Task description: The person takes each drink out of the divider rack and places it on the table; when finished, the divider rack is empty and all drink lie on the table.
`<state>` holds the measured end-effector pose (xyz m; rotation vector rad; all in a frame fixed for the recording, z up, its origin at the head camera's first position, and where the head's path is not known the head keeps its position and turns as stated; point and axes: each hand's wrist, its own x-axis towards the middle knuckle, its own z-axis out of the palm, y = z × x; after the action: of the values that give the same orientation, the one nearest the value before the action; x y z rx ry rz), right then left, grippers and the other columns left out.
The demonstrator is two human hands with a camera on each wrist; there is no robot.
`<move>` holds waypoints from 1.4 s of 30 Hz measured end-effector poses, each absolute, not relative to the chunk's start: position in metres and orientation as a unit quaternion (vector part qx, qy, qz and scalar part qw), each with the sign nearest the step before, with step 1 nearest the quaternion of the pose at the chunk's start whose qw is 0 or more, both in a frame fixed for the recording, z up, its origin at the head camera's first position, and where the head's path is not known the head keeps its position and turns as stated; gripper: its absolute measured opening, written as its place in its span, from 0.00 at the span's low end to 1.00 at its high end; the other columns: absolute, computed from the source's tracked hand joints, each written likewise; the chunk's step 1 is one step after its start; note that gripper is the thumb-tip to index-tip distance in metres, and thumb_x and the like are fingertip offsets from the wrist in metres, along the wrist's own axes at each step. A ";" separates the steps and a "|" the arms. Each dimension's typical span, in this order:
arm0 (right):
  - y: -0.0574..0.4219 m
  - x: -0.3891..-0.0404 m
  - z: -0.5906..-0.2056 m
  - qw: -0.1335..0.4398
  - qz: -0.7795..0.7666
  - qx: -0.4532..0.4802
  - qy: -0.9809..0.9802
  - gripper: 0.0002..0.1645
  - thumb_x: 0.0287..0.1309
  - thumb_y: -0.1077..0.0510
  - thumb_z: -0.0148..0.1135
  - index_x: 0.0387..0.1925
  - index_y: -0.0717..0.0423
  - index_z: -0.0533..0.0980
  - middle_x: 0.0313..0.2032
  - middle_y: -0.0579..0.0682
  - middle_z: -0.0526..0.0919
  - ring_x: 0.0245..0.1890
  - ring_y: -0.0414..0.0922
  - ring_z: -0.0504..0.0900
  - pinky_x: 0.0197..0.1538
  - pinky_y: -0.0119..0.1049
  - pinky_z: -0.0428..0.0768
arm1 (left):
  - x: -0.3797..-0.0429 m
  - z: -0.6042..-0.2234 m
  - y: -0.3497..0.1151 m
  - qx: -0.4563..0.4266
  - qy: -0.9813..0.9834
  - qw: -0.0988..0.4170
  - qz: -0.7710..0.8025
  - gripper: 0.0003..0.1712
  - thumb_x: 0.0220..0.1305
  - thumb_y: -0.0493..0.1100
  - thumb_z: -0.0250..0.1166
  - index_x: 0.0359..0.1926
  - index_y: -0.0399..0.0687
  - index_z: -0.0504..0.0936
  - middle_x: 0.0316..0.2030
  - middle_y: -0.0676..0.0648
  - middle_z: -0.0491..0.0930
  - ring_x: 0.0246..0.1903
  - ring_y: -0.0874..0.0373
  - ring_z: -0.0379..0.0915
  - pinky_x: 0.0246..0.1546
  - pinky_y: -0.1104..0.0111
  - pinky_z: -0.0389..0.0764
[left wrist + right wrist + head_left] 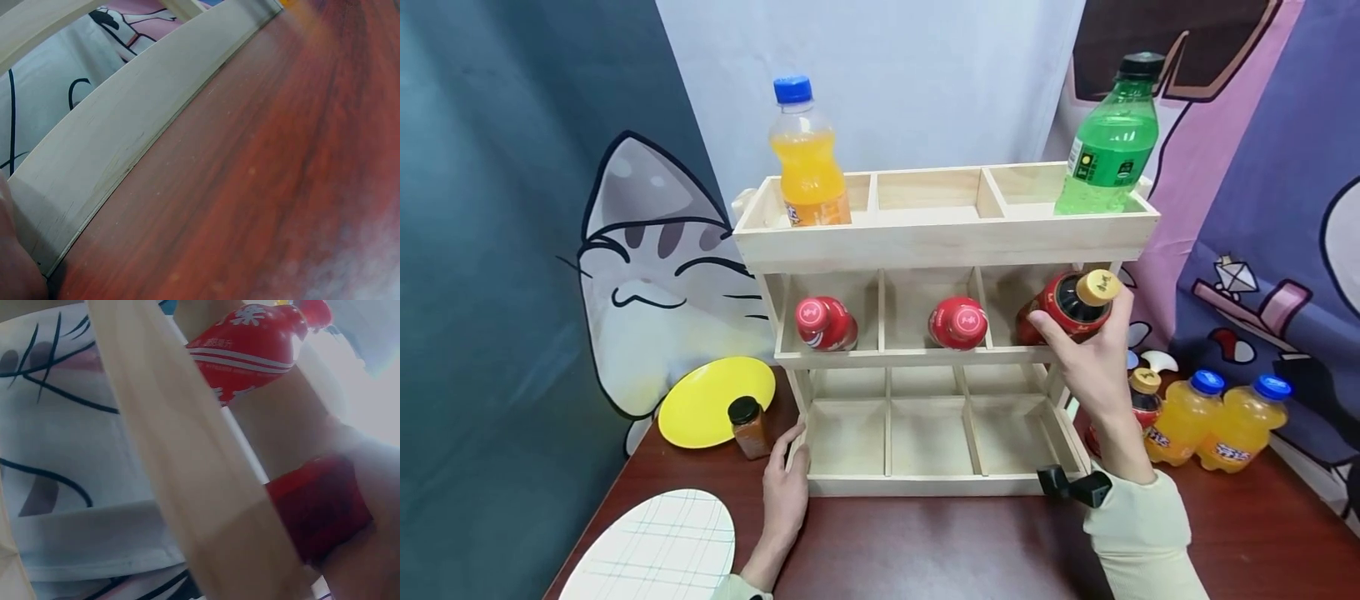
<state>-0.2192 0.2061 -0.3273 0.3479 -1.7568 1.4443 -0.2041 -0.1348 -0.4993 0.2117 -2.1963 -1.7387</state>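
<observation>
My right hand [1097, 367] grips a dark cola bottle [1063, 308] with a yellow cap and red label. The bottle leans in the right compartment of the middle tier of a pale wooden rack [947, 242]. In the right wrist view, the bottle's red label [325, 503] shows beside the hand, behind the tier's front board [181, 444]. Two red-capped bottles stand in that tier, one on the left [826, 323] and one in the middle compartment [958, 323]. Low down, my left hand [786, 492] rests against the rack's left side, near the bottom front board [125, 125].
On the top tier stand an orange soda bottle [808, 162] and a green bottle [1112, 142]. Right of the rack are another yellow-capped cola bottle [1144, 398] and two orange sodas [1183, 417]. A yellow plate [700, 400], spice jar [749, 429] and white round board [651, 546] lie left.
</observation>
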 end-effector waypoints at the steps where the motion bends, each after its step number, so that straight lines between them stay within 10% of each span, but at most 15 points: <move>1: 0.206 -0.218 -0.326 0.416 0.571 0.143 -0.693 0.45 0.40 0.70 0.67 0.59 0.61 0.54 0.51 0.49 0.67 0.50 0.44 0.71 0.52 0.24 0.70 | -0.204 -0.500 -0.135 0.074 -0.770 0.165 -0.611 0.17 0.64 0.40 0.52 0.54 0.52 0.73 0.56 0.52 0.71 0.53 0.62 0.64 0.46 0.77 0.61; 30: 0.251 -0.186 -0.339 0.458 0.653 0.164 -0.580 0.39 0.40 0.61 0.70 0.54 0.64 0.62 0.47 0.59 0.72 0.44 0.48 0.74 0.47 0.26 0.74 | -0.221 -0.530 -0.137 0.062 -0.770 0.172 -0.611 0.16 0.64 0.46 0.53 0.52 0.63 0.73 0.55 0.59 0.70 0.56 0.66 0.63 0.52 0.71 0.61; 42: 0.310 -0.175 -0.352 0.364 0.473 -0.045 -0.801 0.33 0.48 0.63 0.62 0.56 0.48 0.61 0.41 0.37 0.70 0.37 0.32 0.72 0.35 0.13 0.71 | -0.220 -0.531 -0.142 0.068 -0.768 0.179 -0.611 0.16 0.63 0.45 0.53 0.52 0.64 0.73 0.54 0.58 0.71 0.52 0.66 0.65 0.47 0.76 0.62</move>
<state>-0.1746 0.3096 -0.3516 -0.1164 -2.0607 1.2159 -0.2203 -0.1421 -0.5313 0.1917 -2.1704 -1.7288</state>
